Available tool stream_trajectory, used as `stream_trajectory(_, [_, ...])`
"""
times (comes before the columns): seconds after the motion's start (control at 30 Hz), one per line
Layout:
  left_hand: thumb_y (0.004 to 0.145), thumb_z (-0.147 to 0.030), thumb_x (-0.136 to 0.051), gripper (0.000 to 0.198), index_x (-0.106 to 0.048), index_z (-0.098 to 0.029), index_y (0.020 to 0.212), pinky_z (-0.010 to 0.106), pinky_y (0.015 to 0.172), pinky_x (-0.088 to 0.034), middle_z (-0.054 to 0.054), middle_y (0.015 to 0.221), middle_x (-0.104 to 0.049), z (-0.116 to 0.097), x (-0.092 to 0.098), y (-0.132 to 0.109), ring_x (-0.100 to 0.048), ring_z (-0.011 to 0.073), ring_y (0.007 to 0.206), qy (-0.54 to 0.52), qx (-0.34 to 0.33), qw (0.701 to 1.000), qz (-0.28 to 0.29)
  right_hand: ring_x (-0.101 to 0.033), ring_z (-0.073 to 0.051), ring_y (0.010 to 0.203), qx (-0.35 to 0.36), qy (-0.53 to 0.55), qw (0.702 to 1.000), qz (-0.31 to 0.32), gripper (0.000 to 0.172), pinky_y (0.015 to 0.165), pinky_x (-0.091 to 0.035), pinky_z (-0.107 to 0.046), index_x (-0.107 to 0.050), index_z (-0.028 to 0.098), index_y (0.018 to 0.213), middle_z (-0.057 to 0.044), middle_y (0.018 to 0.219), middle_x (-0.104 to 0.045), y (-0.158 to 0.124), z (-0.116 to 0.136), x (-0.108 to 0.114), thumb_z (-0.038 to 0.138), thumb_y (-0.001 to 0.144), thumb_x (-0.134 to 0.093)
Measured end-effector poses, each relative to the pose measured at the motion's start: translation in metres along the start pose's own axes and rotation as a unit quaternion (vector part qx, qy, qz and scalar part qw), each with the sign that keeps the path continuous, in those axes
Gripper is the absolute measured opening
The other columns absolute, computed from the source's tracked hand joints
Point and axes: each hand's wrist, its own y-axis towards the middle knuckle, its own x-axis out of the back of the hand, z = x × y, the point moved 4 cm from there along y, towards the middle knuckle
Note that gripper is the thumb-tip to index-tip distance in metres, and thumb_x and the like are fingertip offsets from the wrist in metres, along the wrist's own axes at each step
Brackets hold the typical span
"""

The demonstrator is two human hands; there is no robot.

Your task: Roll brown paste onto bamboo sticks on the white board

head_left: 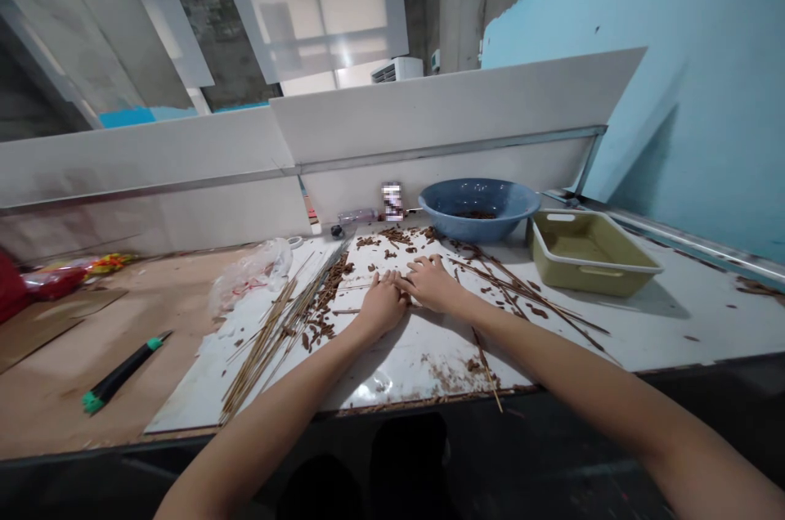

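Observation:
My left hand (384, 303) and my right hand (428, 284) meet at the middle of the white work surface, fingertips almost touching. The fingers of both hands are bent and closed; whatever they hold is too small and hidden to name. A short thin stick (347, 311) lies just left of my left hand. Small brown pieces (325, 303) are scattered around and beyond the hands. To the left lies a bundle of thin tan sticks (263, 348). Darker brown sticks (515, 283) lie right of my right hand, and another stick (484, 360) passes under my right forearm.
A blue basin (478, 226) with brown pieces inside stands at the back right, beside an olive-green bin (589, 281). A phone (392, 201) leans at the back. On the left are a clear plastic bag (254, 271) and a black-and-green handled tool (126, 371).

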Motion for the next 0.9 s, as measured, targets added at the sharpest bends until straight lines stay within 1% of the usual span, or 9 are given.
stream_trajectory(0.07, [0.107,-0.025,-0.043,0.066,-0.049,-0.007,0.17,0.053,0.143,-0.023,0.019,0.179,-0.045,0.0016,-0.0018,0.0011,-0.036,0.0302,0.171,0.007,0.008,1.0,0.001,-0.056,-0.04,0.135,0.003,0.0,1.0,0.006,0.048,0.115,-0.033,-0.06,-0.066,0.032,0.154,-0.02,0.139,-0.074,0.0,0.0006,0.0001,0.054,0.114,-0.052])
stream_trajectory(0.1, [0.107,-0.026,-0.043,0.066,-0.048,-0.006,0.17,0.052,0.143,-0.023,0.02,0.179,-0.044,0.0014,-0.0021,0.0007,-0.035,0.0301,0.171,0.008,0.008,1.0,-0.001,-0.056,-0.039,0.135,0.002,0.001,1.0,0.007,0.048,0.115,-0.033,-0.06,-0.066,0.032,0.154,-0.019,0.139,-0.074,-0.0001,0.0005,0.0002,0.054,0.114,-0.052])
stream_trajectory(0.23, [0.11,-0.027,-0.039,0.054,-0.068,-0.012,0.153,0.05,0.142,-0.024,0.018,0.164,-0.065,-0.0028,0.0005,-0.0039,-0.055,0.0296,0.159,0.005,-0.006,1.0,-0.01,-0.055,-0.04,0.137,-0.007,0.006,1.0,-0.001,0.043,0.116,-0.032,-0.059,-0.074,0.032,0.144,-0.018,0.139,-0.075,-0.0003,-0.0014,0.0019,0.054,0.114,-0.052])
stream_trajectory(0.3, [0.11,-0.026,-0.04,0.052,-0.071,-0.014,0.15,0.049,0.141,-0.025,0.017,0.16,-0.068,-0.003,0.0012,-0.0038,-0.059,0.0295,0.155,0.002,-0.01,1.0,-0.008,-0.056,-0.04,0.137,-0.002,0.005,1.0,-0.009,0.043,0.115,-0.033,-0.059,-0.076,0.03,0.141,-0.018,0.138,-0.075,-0.0006,-0.0009,0.0021,0.051,0.116,-0.048])
stream_trajectory(0.43, [0.106,-0.024,-0.044,0.066,-0.049,-0.008,0.17,0.053,0.142,-0.023,0.02,0.178,-0.046,0.0021,-0.0031,0.0019,-0.038,0.0314,0.17,0.016,0.005,1.0,0.001,-0.058,-0.039,0.131,0.001,0.0,1.0,-0.011,0.047,0.111,-0.037,-0.059,-0.068,0.028,0.152,-0.019,0.138,-0.075,-0.0023,0.0021,0.0002,0.047,0.118,-0.041])
stream_trajectory(0.5, [0.107,-0.025,-0.044,0.069,-0.043,-0.005,0.173,0.053,0.142,-0.021,0.021,0.181,-0.041,0.0035,-0.0054,0.0026,-0.032,0.0317,0.172,0.021,0.008,1.0,0.005,-0.058,-0.039,0.131,-0.011,0.001,1.0,-0.008,0.047,0.111,-0.037,-0.059,-0.069,0.027,0.149,-0.019,0.139,-0.074,-0.0029,0.0017,-0.0003,0.047,0.119,-0.04])
stream_trajectory(0.63, [0.111,-0.03,-0.04,0.06,-0.057,-0.009,0.165,0.052,0.143,-0.021,0.019,0.175,-0.051,0.0017,-0.0033,-0.0017,-0.042,0.0304,0.168,0.006,-0.005,1.0,-0.002,-0.055,-0.04,0.139,-0.01,0.013,1.0,-0.009,0.047,0.115,-0.034,-0.059,-0.078,0.027,0.135,-0.018,0.142,-0.074,-0.0026,-0.0017,0.0014,0.052,0.118,-0.043])
stream_trajectory(0.7, [0.112,-0.029,-0.039,0.057,-0.062,-0.011,0.161,0.052,0.143,-0.021,0.018,0.173,-0.055,0.0011,-0.0013,-0.0029,-0.045,0.0296,0.166,-0.001,-0.005,1.0,-0.006,-0.054,-0.04,0.14,-0.009,0.017,1.0,-0.006,0.047,0.117,-0.032,-0.06,-0.079,0.028,0.135,-0.018,0.143,-0.074,-0.002,-0.0038,0.0012,0.055,0.117,-0.045])
stream_trajectory(0.9, [0.108,-0.028,-0.043,0.066,-0.048,-0.009,0.171,0.052,0.143,-0.021,0.019,0.178,-0.047,0.0026,-0.0043,-0.0008,-0.038,0.0304,0.17,-0.01,0.006,1.0,-0.011,-0.056,-0.039,0.137,-0.002,0.014,1.0,-0.016,0.046,0.113,-0.033,-0.058,-0.068,0.031,0.152,-0.018,0.148,-0.072,-0.0034,-0.0017,0.001,0.045,0.119,-0.038])
